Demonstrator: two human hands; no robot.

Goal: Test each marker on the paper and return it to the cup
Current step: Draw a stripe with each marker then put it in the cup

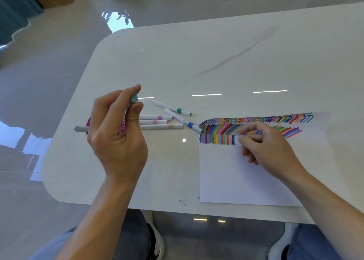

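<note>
Gripping a grey-blue marker (80,129) left of centre, the left hand (116,137) pinches its likely cap (134,98) and hides most of the purple cup (88,124). The right hand (269,149) rests curled on the paper (236,177); whether it holds anything is unclear. Probably light, stiff and slick, the barrel suits a mid-barrel hold.
</note>
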